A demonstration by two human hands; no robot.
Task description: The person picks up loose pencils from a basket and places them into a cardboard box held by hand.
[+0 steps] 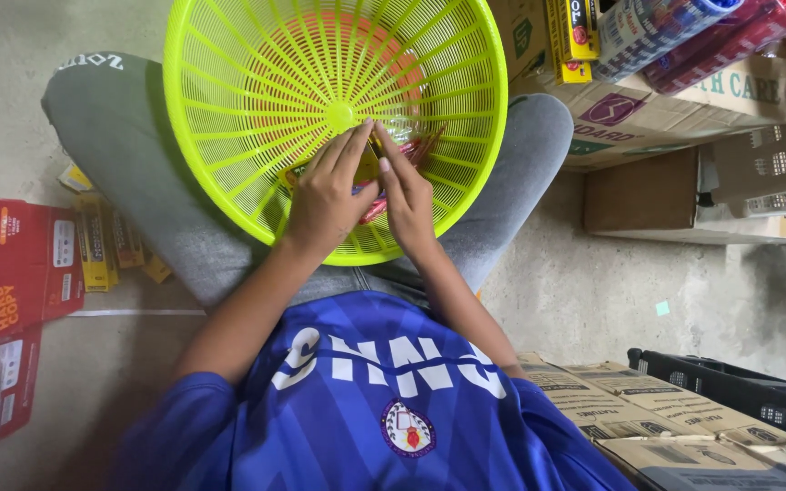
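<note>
I am sitting cross-legged on a bare concrete floor [593, 300], looking straight down. To my left, flattened red cartons [2, 273] are lying on the floor, and a row of small yellow packs [102, 245] is lying just beside my left knee. To my right, stacked brown cardboard boxes [675, 127] are standing close against my right knee, with rolled red and blue wrapped goods [684, 27] lying on top of them. Lower right, more printed cartons [657, 418] are sitting near my hip, with a black plastic crate [739, 382] just behind them. Nothing is lying between my arms and my lap.

A round lime-green plastic basket [229, 82], slatted and perforated, is resting tilted across my grey trousers [138, 173], its open side facing me. An orange shape is showing through the slats at the far side; I cannot tell what it is.

Inside the basket, near the lower wall, a small heap of red and yellow sachets [411, 150] is lying. My left hand [325, 195] and right hand [408, 195] are both inside the basket, fingertips meeting just below its centre. Both are pinching together on one small yellow sachet [367, 168], the left hand's fingers curled over it, the right hand's fingers extended and pressing against its edge. The hands are covering most of the heap, so the count of sachets is not readable.
</note>
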